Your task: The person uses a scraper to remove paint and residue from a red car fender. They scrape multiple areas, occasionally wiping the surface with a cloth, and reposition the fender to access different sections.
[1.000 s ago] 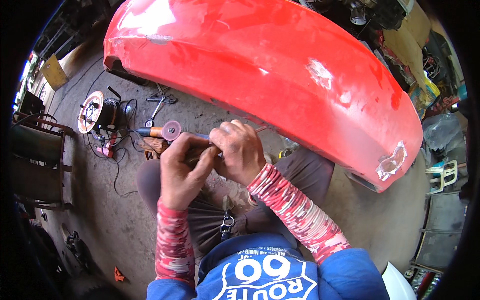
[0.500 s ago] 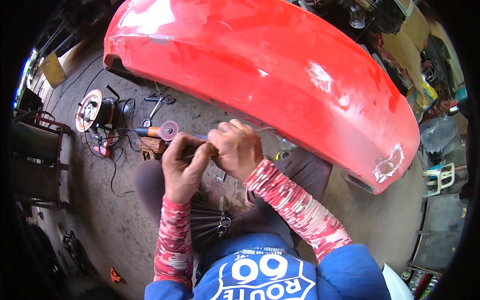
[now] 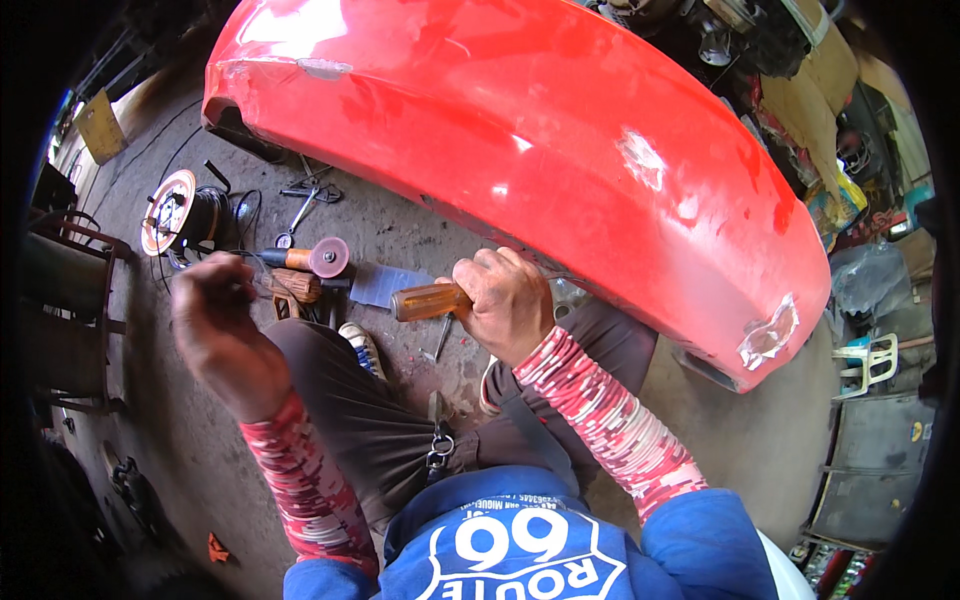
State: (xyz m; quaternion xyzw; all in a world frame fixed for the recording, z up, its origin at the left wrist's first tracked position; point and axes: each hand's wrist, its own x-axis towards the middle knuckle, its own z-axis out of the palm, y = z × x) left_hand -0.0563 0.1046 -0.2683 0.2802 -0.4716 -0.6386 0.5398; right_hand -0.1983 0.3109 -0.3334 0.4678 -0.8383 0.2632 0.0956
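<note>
In my right hand (image 3: 508, 305) is an amber-handled screwdriver (image 3: 425, 301), its handle pointing left out of my closed fist; its shaft is hidden. My left hand (image 3: 225, 335) is apart from it, raised on the left, smeared by motion, so its fingers cannot be read. Beyond the left hand lie an angle grinder (image 3: 292, 259) with a pinkish disc and a brown wooden piece (image 3: 303, 287). A large red bumper (image 3: 480, 120) with scraped, whitish patches stretches across the far side, just past my right hand.
A cable reel (image 3: 168, 212) with loose black cord stands at the far left. A translucent sheet (image 3: 385, 284) and a thin metal tool (image 3: 441, 338) lie on the floor between my legs and the bumper. A dark chair (image 3: 75, 285) is left; a white plastic stool (image 3: 880, 365) is right.
My left hand has come away from the screwdriver and swung left, toward the grinder's side. My right hand has shifted slightly right, keeping the screwdriver, whose handle is now exposed.
</note>
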